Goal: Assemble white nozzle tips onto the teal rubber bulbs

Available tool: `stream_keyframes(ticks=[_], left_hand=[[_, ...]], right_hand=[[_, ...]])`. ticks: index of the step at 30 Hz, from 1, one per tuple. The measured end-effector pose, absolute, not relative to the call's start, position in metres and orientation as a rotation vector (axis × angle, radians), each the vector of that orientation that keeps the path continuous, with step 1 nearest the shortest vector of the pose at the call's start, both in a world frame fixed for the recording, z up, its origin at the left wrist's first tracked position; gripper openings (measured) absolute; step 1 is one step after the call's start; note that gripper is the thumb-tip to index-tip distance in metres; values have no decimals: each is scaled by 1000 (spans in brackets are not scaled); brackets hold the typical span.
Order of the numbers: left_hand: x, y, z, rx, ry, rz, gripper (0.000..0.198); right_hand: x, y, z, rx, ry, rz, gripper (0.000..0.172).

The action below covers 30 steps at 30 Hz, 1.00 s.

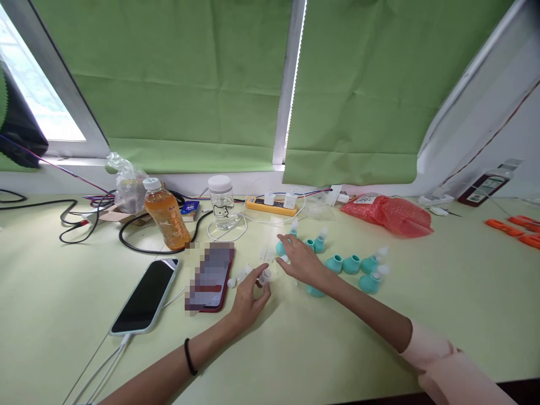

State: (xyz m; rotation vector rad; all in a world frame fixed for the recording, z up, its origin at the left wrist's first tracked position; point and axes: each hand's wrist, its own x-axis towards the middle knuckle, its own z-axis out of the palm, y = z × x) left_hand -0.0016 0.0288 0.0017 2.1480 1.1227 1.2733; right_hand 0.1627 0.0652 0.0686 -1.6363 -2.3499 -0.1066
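My left hand [250, 301] has its thumb and index finger curled around a small clear plastic piece [264, 276]. To its left lie more small white and clear pieces [243, 274]. My right hand [300, 260] reaches in from the right with its fingers apart, close to a teal squeeze bulb [280, 248] and a small white piece at its fingertips. Beyond the right wrist stand open-necked teal bulbs [351, 264]. Other bulbs [369, 283] carry clear tips and lie tilted. One bulb [315, 291] is partly hidden under the right forearm.
Two phones [145, 296] lie on the left, one with a charging cable. Behind them stand an orange drink bottle [167, 216] and a lidded clear jar [221, 205]. A yellow power strip [270, 207] and a red plastic bag [387, 215] line the back; orange tools [517, 226] lie far right.
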Motion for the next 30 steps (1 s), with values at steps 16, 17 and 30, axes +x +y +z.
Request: stream_keyframes(ticks=[16,17,30], left_hand=[[-2,27,9,2009,1035,1389,13],[-2,26,9,1980,1028,1389,13],[-1,23,13,1601,993,1274,27]], right_hand=[[170,60,78,-1265,-1957,110,11],[171,52,76,-1181,-1902,237,12],[169,10,19,-1099,-1842,138,17]])
